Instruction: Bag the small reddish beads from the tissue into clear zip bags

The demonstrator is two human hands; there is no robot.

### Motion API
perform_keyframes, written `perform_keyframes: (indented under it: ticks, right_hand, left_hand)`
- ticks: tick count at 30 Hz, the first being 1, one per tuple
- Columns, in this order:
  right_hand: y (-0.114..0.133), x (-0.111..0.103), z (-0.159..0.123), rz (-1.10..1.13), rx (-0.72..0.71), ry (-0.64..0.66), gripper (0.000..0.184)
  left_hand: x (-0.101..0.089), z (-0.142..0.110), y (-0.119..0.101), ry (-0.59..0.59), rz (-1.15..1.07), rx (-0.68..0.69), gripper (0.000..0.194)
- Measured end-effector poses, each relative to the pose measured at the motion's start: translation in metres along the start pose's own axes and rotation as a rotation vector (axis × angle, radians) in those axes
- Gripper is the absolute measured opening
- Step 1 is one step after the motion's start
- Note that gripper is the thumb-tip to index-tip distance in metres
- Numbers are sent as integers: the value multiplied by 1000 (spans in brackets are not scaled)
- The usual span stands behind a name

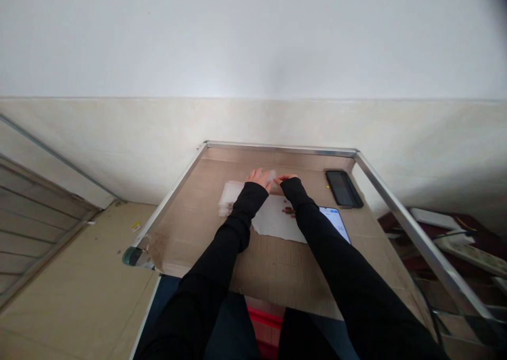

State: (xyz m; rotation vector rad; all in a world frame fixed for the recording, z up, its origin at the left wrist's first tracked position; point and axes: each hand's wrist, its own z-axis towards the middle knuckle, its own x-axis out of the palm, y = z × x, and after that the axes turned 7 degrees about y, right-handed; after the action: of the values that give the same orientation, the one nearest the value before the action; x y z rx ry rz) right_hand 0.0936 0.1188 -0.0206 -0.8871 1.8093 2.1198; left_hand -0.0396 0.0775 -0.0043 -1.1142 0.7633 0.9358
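Plastic film (271,178), clear and small, showed between the left hand (259,179) and the right hand (285,179), near the far end of the table. Both hands curled toward it, but at this distance we could not tell whether either one gripped it. A stack of clear plastic sheets (229,197) lay to the left, within easy reach of the left hand, it seemed. A white paper sheet (275,221) lay under the wrists, and small reddish-brown pieces (289,210) sat on it just near the right hand, perhaps placed there to stay in view against the pale paper. A lit phone (336,221) lay just right of the paper, and a dark phone (344,188) lay far right, both apparently kept aside from the handwork. Brown cardboard (190,228) covered the table.
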Motion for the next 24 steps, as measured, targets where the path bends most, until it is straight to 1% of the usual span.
perform_keyframes:
  ticks: [1, 3, 5, 7, 9, 11, 13, 15, 16, 17, 18, 19, 20, 23, 24]
  right_hand:
    - [-3, 0, 0, -16, 10, -7, 19]
    - [-8, 1, 0, -17, 45, -25, 17]
    - [-13, 3, 1, -9, 64, -16, 18]
    - [-16, 5, 2, 0, 90, 6, 20]
    - [-14, 6, 1, 11, 117, -2, 22]
    - [-7, 6, -2, 38, 119, -66, 25]
    - [5, 3, -8, 90, 93, -168, 26]
    - [17, -2, -15, 152, 49, -277, 26]
    - [23, -6, -18, 184, 26, -329, 26]
    - [27, -9, -21, 221, 6, -383, 27]
    - [30, -13, -23, 265, -13, -428, 28]
    - [32, -16, -24, 315, -24, -462, 30]
    - [33, -19, -25, 366, -30, -484, 31]
    - [33, -26, -25, 480, -29, -497, 34]
    - [32, -27, -26, 492, -30, -497, 34]
  left_hand:
    - [9, 0, 0, 57, -1, 6, 39]
    - [26, -1, 2, 131, -21, 1, 45]
    - [37, -2, 5, 159, -65, -7, 49]
    - [40, -2, 7, 172, -108, -5, 51]
    - [38, -2, 6, 184, -123, 1, 53]
    - [30, -3, 2, 151, -104, 5, 52]
    - [19, -8, -8, 43, -96, 10, 46]
    - [8, -20, -23, -75, -142, 24, 33]
    - [3, -30, -32, -91, -191, 37, 28]
    - [0, -41, -42, -73, -249, 53, 28]
    - [-2, -54, -52, -6, -299, 73, 32]
    - [-2, -68, -62, 107, -343, 115, 35]
    - [-2, -81, -72, 187, -383, 152, 35]
    - [4, -114, -97, 249, -510, 212, 35]
    - [6, -122, -103, 284, -592, 197, 36]
